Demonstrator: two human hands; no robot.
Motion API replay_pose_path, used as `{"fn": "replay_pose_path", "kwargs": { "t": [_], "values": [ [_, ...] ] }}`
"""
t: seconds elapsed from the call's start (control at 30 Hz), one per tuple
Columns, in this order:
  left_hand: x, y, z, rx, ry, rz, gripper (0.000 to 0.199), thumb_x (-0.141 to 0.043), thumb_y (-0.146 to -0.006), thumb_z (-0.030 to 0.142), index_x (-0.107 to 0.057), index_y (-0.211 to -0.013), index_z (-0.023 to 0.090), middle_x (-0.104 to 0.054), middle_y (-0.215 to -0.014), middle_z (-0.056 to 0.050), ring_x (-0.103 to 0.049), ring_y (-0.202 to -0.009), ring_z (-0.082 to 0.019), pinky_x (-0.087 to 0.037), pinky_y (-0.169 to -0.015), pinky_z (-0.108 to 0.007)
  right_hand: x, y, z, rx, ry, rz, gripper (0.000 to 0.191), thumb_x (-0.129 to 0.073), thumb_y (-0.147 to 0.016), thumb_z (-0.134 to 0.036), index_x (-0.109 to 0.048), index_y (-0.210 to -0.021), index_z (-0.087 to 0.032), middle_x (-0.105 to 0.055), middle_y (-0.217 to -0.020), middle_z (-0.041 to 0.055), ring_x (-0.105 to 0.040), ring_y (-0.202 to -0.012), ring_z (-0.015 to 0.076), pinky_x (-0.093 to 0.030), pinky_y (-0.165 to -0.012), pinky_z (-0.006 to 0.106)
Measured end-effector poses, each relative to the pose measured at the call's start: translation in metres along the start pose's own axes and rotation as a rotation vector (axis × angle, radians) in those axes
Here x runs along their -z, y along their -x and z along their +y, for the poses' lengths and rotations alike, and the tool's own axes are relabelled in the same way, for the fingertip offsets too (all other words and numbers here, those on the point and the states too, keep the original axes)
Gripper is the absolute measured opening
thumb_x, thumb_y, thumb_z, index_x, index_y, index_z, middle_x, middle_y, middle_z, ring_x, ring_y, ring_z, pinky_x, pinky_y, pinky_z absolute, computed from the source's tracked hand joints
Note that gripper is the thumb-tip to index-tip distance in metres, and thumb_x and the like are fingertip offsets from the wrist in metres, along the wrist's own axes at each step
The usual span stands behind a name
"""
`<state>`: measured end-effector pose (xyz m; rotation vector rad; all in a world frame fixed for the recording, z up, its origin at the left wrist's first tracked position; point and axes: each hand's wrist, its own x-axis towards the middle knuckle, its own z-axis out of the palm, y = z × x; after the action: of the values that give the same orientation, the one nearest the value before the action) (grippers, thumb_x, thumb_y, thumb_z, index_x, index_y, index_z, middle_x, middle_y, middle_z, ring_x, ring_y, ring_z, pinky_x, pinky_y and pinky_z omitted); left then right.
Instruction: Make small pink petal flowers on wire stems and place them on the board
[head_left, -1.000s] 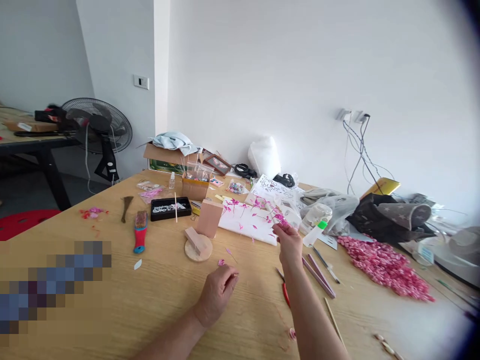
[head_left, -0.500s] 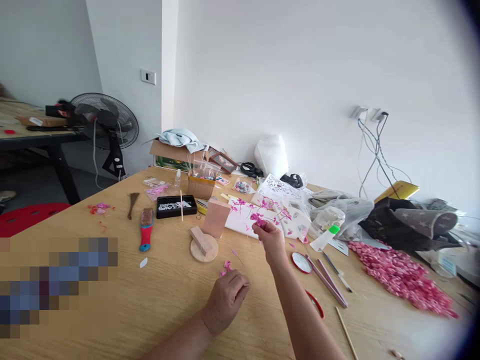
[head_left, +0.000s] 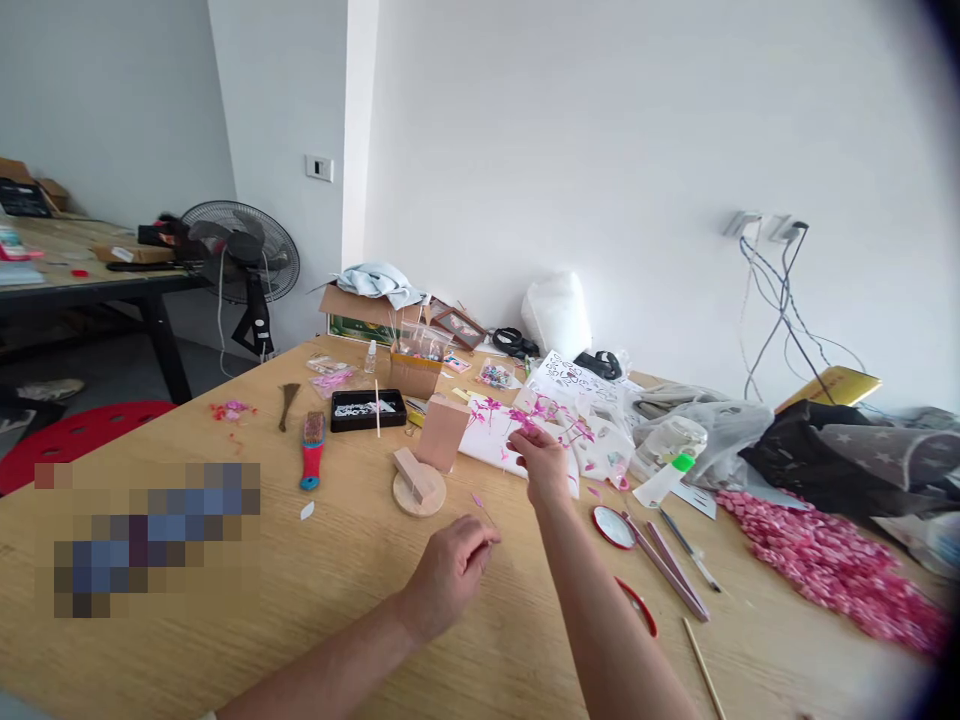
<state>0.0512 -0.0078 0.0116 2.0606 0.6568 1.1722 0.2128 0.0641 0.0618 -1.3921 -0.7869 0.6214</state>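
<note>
My left hand is low over the wooden table, its fingers closed in a pinch at the end of a thin stem with a small pink bud. Further out, my right hand is closed at the fingertips beside pink flowers lying on a white sheet; whatever it pinches is too small to tell. Left of the hands, a wooden block rests on a round wooden disc, with a square wooden piece standing behind.
A red-handled brush and a black tray are on the left. At right are a red-rimmed round dish, pink strips, a glue bottle and a heap of pink pieces.
The view has shifted, so the scene sits further right. Pink petals that showed beside my left hand are no longer visible there. My right hand remains near the flowers.
</note>
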Motion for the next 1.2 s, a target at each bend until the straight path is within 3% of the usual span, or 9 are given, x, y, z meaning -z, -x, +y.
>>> {"fn": "replay_pose_path", "kwargs": {
  "t": [0.13, 0.33, 0.67, 1.2],
  "values": [
    [-0.009, 0.017, -0.013, -0.149, -0.134, -0.135, 0.021, -0.034, -0.084, 0.014, -0.055, -0.086, 0.016, -0.057, -0.074, -0.005, -0.052, -0.070, -0.014, -0.042, -0.066, -0.024, -0.034, -0.018, 0.025, -0.015, 0.067, 0.062, 0.011, -0.058, -0.053, -0.024, -0.052, -0.058, -0.017, -0.053, -0.048, -0.0053, -0.058, -0.049, 0.0119, -0.034, -0.042, 0.018],
    [-0.010, 0.016, -0.028, -0.134, -0.184, -0.173, 0.023, -0.032, -0.085, 0.014, -0.054, -0.082, 0.016, -0.056, -0.070, -0.004, -0.052, -0.066, -0.013, -0.042, -0.062, -0.023, -0.060, -0.033, 0.059, -0.048, 0.215, 0.104, 0.004, -0.055, -0.056, -0.021, -0.053, -0.054, -0.018, -0.050, -0.045, -0.0074, -0.047, -0.031, 0.0074, -0.035, -0.039, 0.019],
    [-0.014, 0.017, -0.035, -0.100, -0.195, -0.219, 0.023, -0.031, -0.084, 0.013, -0.053, -0.078, 0.017, -0.056, -0.071, -0.004, -0.052, -0.066, -0.014, -0.041, -0.060, -0.023, -0.065, -0.045, 0.084, -0.079, 0.367, 0.089, 0.007, -0.050, -0.060, -0.017, -0.056, -0.057, -0.018, -0.054, -0.049, -0.0057, -0.052, -0.034, 0.0086, -0.036, -0.039, 0.018],
    [-0.015, 0.014, -0.037, -0.033, -0.185, -0.221, 0.020, -0.033, -0.081, 0.008, -0.048, -0.073, 0.017, -0.055, -0.072, -0.004, -0.051, -0.068, -0.014, -0.039, -0.060, -0.024, -0.072, -0.048, 0.097, -0.055, 0.424, 0.061, 0.009, -0.050, -0.061, -0.018, -0.057, -0.057, -0.019, -0.054, -0.045, -0.0062, -0.050, -0.036, 0.0089, -0.036, -0.043, 0.019]
  ]
}}
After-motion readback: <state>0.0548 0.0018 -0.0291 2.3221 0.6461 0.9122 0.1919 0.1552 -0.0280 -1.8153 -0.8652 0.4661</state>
